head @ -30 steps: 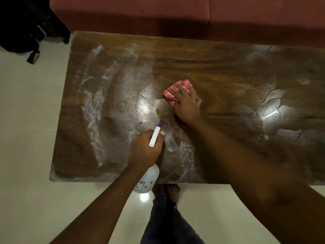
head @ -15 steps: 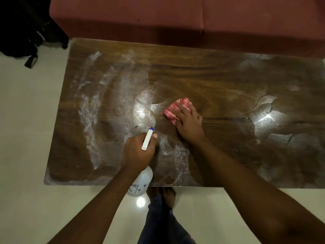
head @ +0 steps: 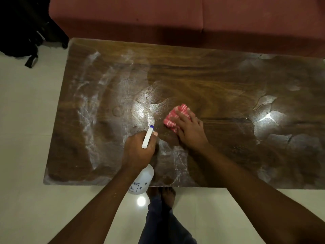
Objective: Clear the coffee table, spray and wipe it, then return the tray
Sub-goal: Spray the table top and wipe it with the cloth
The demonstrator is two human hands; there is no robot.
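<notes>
The dark wooden coffee table (head: 219, 76) fills the view, streaked with whitish spray on its left half and wet patches on the right. My right hand (head: 190, 130) presses flat on a folded red-and-white checked cloth (head: 173, 117) near the table's middle. My left hand (head: 139, 150) grips a white spray bottle (head: 141, 182) over the near edge, its blue-tipped nozzle pointing toward the cloth. No tray is in view.
A red sofa (head: 175, 18) runs along the table's far side. A black bag (head: 22, 32) lies on the pale tiled floor at the far left. My bare feet (head: 163, 192) stand at the table's near edge.
My right hand has slid the cloth toward me and slightly right across the table. The left hand keeps the bottle in about the same spot. The camera has shifted a little.
</notes>
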